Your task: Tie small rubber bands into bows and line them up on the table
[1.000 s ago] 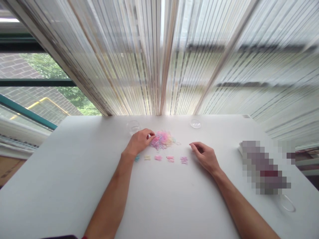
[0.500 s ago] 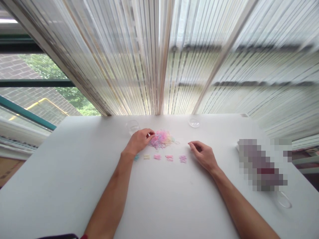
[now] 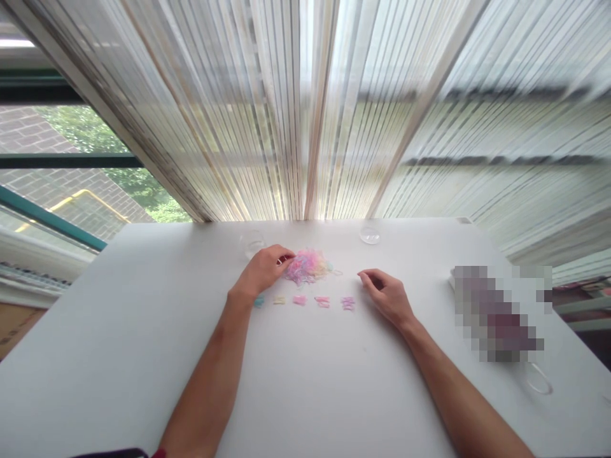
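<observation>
A heap of small pastel elastic bands [image 3: 309, 266] lies on the white table [image 3: 305, 381] near its far edge. My left hand [image 3: 261, 271] rests at the heap's left side, fingertips pinched into the bands. In front of the heap runs a row of small sorted piles: blue [image 3: 258, 301], yellow [image 3: 279, 299], pink [image 3: 300, 299], another pink [image 3: 323, 301] and purple [image 3: 348, 303]. My right hand [image 3: 386, 295] lies on the table right of the purple pile, fingers curled loosely; nothing shows in it.
A clear cup [image 3: 252, 243] stands behind my left hand and a clear lid [image 3: 370, 235] sits at the far edge. A blurred-out object [image 3: 496, 312] and a clear ring [image 3: 537, 378] lie at the right. Vertical blinds hang behind the table.
My left fingertips have worked slightly further into the heap's left edge. The view has shifted a little; my right hand has stayed in place.
</observation>
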The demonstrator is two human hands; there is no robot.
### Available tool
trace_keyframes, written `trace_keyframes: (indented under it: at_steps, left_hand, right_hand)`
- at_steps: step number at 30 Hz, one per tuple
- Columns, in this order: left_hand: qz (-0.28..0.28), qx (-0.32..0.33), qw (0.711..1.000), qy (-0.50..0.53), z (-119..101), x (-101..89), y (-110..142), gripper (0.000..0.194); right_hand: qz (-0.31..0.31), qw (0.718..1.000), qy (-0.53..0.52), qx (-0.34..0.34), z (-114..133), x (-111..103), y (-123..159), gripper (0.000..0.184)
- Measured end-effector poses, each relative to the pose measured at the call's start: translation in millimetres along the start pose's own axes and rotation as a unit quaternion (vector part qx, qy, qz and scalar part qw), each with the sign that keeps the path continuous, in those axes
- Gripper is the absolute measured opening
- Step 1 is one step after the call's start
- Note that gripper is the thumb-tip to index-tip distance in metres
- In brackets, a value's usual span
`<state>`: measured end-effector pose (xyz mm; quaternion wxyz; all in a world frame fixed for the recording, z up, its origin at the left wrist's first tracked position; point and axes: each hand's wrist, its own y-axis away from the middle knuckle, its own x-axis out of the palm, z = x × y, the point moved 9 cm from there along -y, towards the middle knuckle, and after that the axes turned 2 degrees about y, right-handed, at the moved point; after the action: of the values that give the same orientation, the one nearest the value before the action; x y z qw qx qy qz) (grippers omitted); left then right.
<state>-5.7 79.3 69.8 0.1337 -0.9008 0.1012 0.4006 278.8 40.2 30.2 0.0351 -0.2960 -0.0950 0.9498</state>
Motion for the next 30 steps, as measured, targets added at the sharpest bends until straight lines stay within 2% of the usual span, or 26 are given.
trace_keyframes:
  at_steps: [11, 23, 30]
  left_hand:
    - [-0.003, -0.01, 1.0, 0.009, 0.4, -0.7, 0.1, 0.018]
    - [-0.017, 0.004, 0.999, -0.041, -4.7, -4.0, -1.0, 0.019]
    - [-0.059, 0.034, 0.998, -0.015, -13.6, -12.8, 0.3, 0.019]
  right_hand:
    - [0.003, 1.0, 0.004, -0.001, 0.7, 0.1, 0.0, 0.036]
    - [0.004, 1.0, 0.003, 0.0, -0.8, 0.1, -0.2, 0.037]
    - [0.004, 1.0, -0.003, -0.008, 0.3, 0.7, 0.7, 0.037]
